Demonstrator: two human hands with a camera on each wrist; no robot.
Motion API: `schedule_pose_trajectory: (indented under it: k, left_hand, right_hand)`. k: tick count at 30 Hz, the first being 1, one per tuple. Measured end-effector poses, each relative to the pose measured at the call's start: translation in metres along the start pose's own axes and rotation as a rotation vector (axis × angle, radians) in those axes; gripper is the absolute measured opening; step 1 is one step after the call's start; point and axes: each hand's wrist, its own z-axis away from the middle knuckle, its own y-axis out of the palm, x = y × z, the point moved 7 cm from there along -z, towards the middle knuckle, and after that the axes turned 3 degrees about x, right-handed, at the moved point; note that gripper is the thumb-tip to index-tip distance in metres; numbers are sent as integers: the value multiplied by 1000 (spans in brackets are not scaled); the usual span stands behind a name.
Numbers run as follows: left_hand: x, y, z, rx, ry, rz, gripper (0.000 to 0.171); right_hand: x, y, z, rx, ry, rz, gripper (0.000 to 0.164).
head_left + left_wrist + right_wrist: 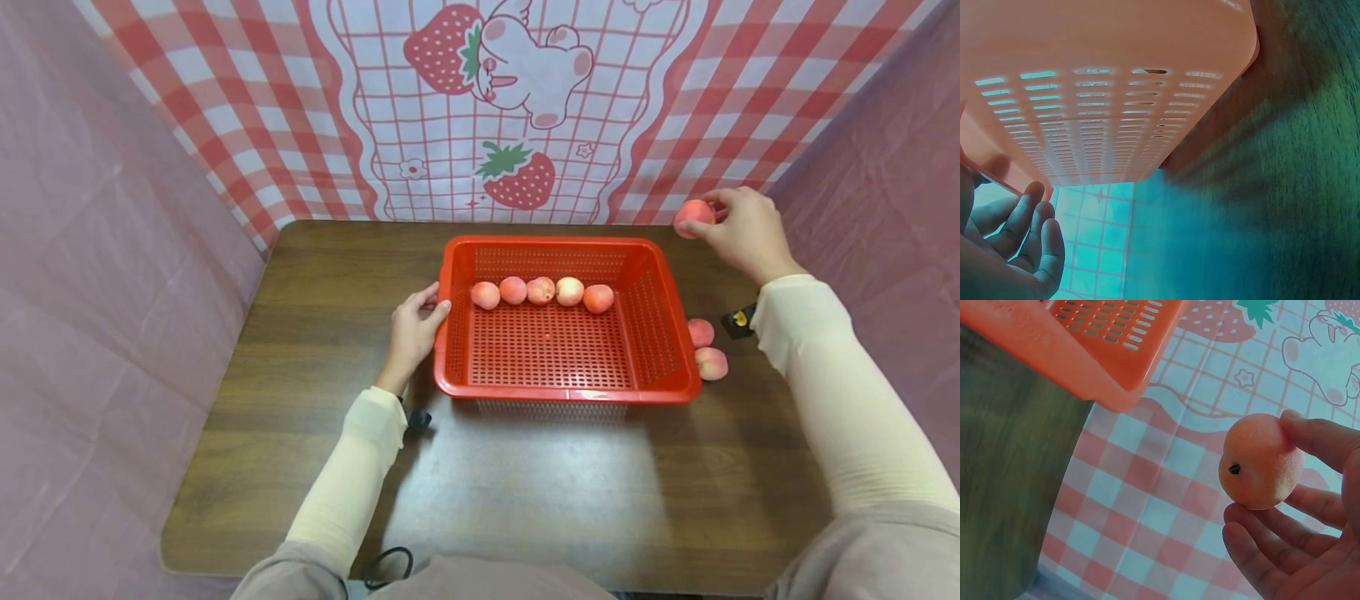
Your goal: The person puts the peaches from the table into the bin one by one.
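A red plastic basket (551, 393) with slotted walls stands on the table, and a row of several peaches (541, 291) lies inside along its far side. At its left edge my left hand (412, 329) grips the rim, thumb on top and fingers on the outside; the left wrist view shows those fingers (1034, 234) beneath the rim. Beyond the basket's far right corner, my right hand (746, 229) holds a peach (1260, 462) in the air between thumb and fingers. Two more peaches, one pinkish (701, 332) and one paler (712, 364), sit just outside the right wall.
The brown wooden table (300, 450) has rounded corners. A checked cloth (262, 100) with strawberry prints hangs behind it, and pinkish curtains (90, 292) flank both sides. A black cable (390, 558) loops at the near edge.
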Motion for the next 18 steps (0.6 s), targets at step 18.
schedule_pose_trajectory:
  k: [18]
  left_hand:
    - [2,1,0,3,-15,15,43]
  right_hand:
    - [24,1,-1,-1,-55,-1,57]
